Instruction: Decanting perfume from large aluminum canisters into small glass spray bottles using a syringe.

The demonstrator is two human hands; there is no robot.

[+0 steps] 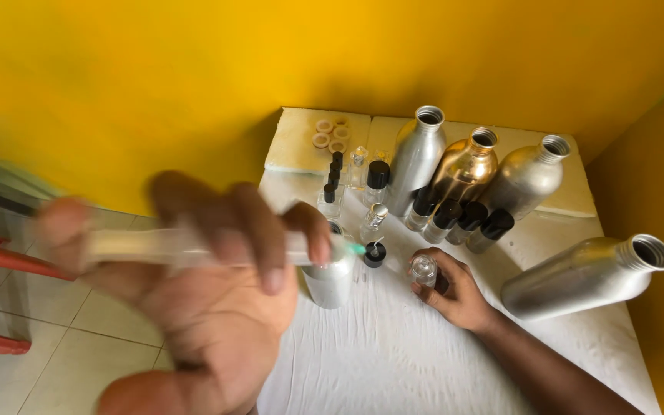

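Yellow walls close in on two sides of a small table draped in white cloth, which fills the corner and leaves tiled floor open only off its left edge.

Raised close to the camera and blurred, the left hand is wrapped around a clear syringe, whose green tip points right, over an open silver bottle standing near the table's middle. The right hand rests on the cloth with its fingers curled about a small clear glass vial, steadying it upright.

Just beside the vial sit a black cap and further small glass bottles, then a tight row of black-capped vials. Behind them, at the far edge, stand three tall open metal bottles, two silver and one gold. Another large silver bottle lies on its side near the right edge, mouth open.

A judgement: the crowding is the main hazard. A sweep of the syringe hand could topple the small vials, and the lying bottle could roll off the right edge. Free room lies chiefly on the near half of the cloth.
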